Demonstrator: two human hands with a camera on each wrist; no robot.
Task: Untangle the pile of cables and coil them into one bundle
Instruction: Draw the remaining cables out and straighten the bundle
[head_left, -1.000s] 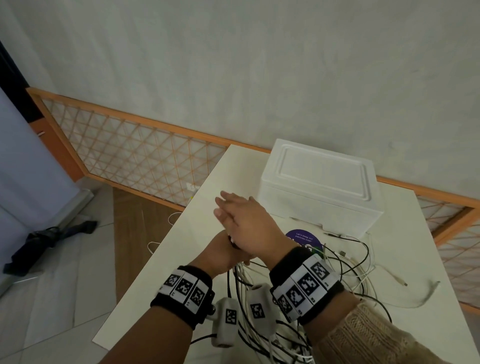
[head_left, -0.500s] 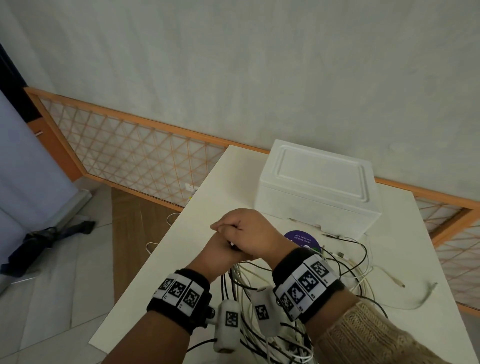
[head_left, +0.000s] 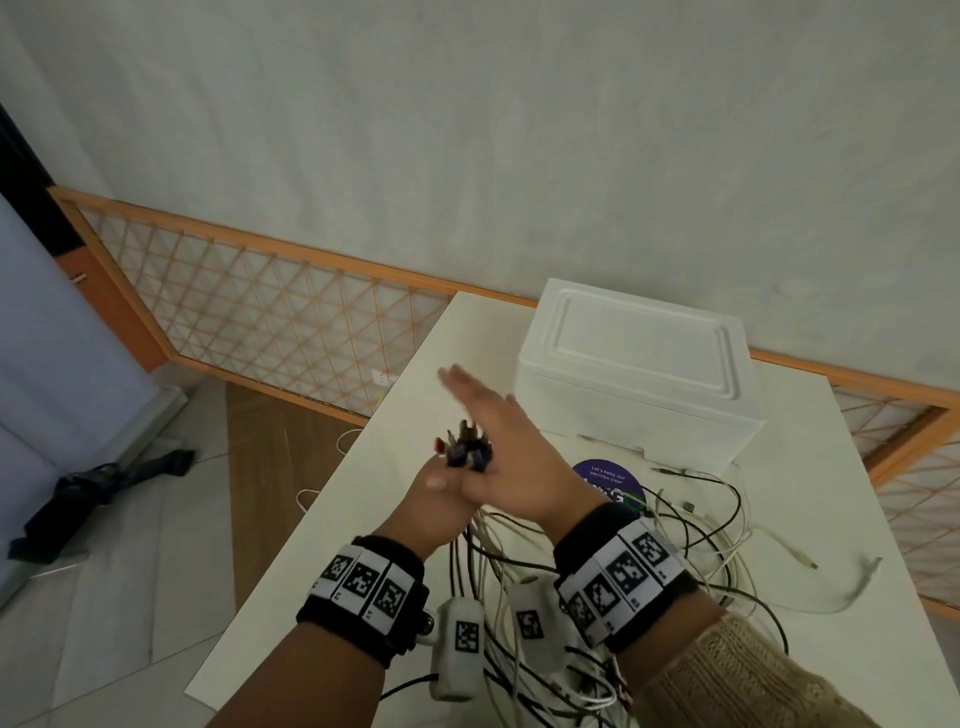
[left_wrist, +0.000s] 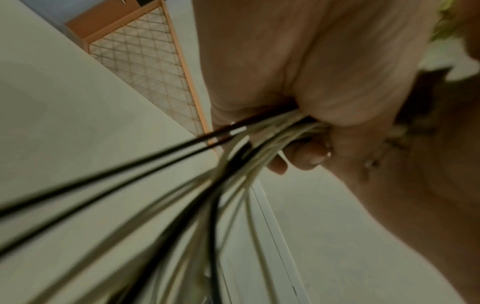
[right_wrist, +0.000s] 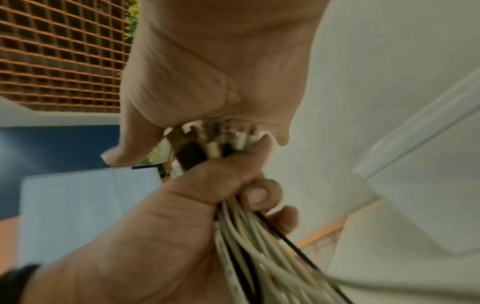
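Observation:
In the head view my left hand (head_left: 441, 493) grips a bunch of black and white cables just below their plug ends (head_left: 464, 446), which stick up out of the fist. My right hand (head_left: 501, 447) lies flat against those plugs, fingers straight and pointing away from me. The right wrist view shows the plug ends (right_wrist: 210, 142) touching my right palm (right_wrist: 221, 72), with my left hand (right_wrist: 187, 205) wrapped round the strands underneath. Black and white strands fan out of my left hand (left_wrist: 298, 156) in the left wrist view. The rest of the cables (head_left: 696, 551) trail in a loose tangle on the white table (head_left: 374, 467).
A white foam box (head_left: 639, 379) stands just beyond my hands, with a purple round label (head_left: 605, 480) in front of it. Loose cable ends (head_left: 852, 582) lie towards the table's right side. The table's left edge drops to the floor; a wooden lattice fence (head_left: 270, 306) runs behind.
Half a second ago my right hand was curled over the left fist. It has straightened out flat again, and the plug ends now show above the left hand.

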